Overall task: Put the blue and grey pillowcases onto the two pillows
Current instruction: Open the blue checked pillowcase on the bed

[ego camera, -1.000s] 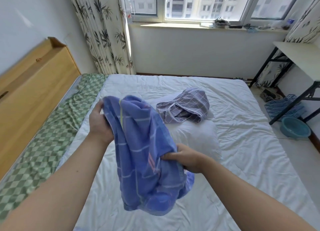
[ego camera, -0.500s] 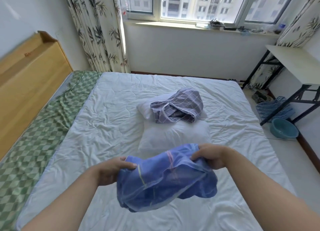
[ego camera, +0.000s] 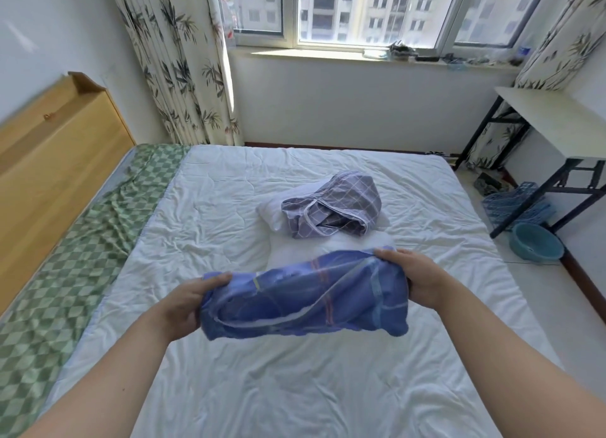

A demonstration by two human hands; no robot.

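Over the white quilt (ego camera: 229, 388) we hold the blue pillowcase (ego camera: 305, 298) stretched between both hands, bunched into a wide band with its open hem sagging toward us. Our left hand (ego camera: 185, 306) grips the left end, fingers curled over the top of the fabric and thumb underneath. Our right hand (ego camera: 416, 278) grips the right end the same way, fingers wrapped over the upper edge. Just beyond the blue pillowcase lies a bare white pillow (ego camera: 295, 252), its near edge hidden behind the cloth we hold. Farther on, a second white pillow (ego camera: 270, 213) lies with the grey pillowcase (ego camera: 341, 204) heaped loosely on top of it, crumpled, its pale-trimmed opening facing us. We cannot tell whether the two pillows touch. Along the left side of the bed runs a green checked sheet (ego camera: 65, 273) against a wooden headboard (ego camera: 55, 162). On the floor to the right, near a black-legged table (ego camera: 554, 112), sits a teal basin (ego camera: 537, 242)
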